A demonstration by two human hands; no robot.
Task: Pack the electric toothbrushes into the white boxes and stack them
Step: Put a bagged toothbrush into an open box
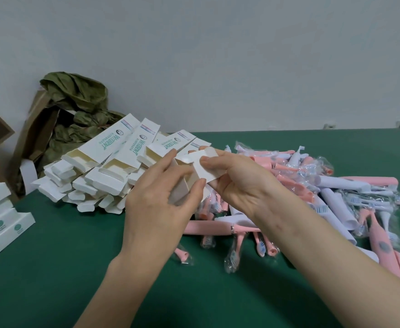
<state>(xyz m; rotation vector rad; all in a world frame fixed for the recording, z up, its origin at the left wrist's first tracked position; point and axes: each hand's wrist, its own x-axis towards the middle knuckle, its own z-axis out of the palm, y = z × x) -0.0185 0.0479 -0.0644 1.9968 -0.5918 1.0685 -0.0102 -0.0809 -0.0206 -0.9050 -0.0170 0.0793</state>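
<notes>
Both hands hold one white box (184, 187) above the green table, its end flaps open toward me. My left hand (156, 204) grips the box body, thumb on its near side. My right hand (239, 181) pinches the open end flap (207, 170) between thumb and fingers. A heap of empty open white boxes (113, 166) with green lettering lies behind my left hand. A pile of pink and white electric toothbrushes (324, 197), many in clear wrap, spreads under and right of my right hand. The inside of the held box is hidden.
Several closed white boxes (0, 223) are stacked at the left edge of the green table (75, 268). A brown cardboard carton with a crumpled green bag (71, 110) stands at the back left against the wall. Loose brush heads (260, 247) lie near my right forearm.
</notes>
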